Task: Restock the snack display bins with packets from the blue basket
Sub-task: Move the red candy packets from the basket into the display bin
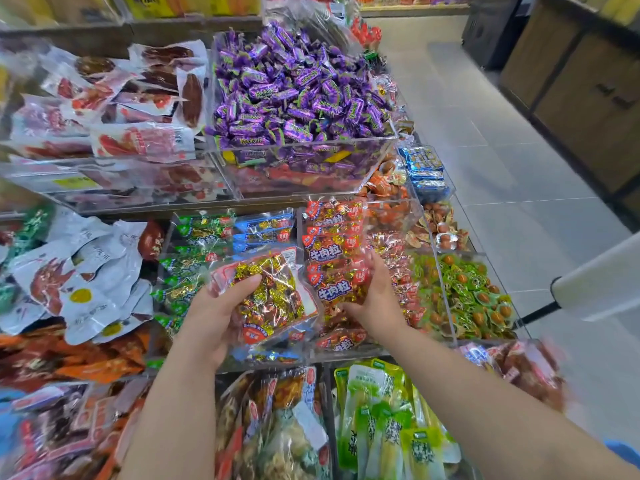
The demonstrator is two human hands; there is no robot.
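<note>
Head view, and I've got my left hand [221, 306] wrapped round a clear plastic packet of gold-foil sweets with a red label [273, 299], thumb across its face, fingers underneath. The packet sits between my two hands. Its long axis runs near to far, tipped a little to the right, and its right edge is up against the row of red printed snack packets [332, 247]. Those stand in the clear acrylic display bin [412, 220] just right of it.

My right hand [372, 292] is in that bin, thumb on the near face of the row, fingers gone round its right side. Gripping or only shoving the row aside, I can't tell. So the slot lies right and slightly far of the held packet, and the left hand is the carrier. I reckon a short slide right does it once a gap opens. The blue basket I can't make out for certain.
</note>
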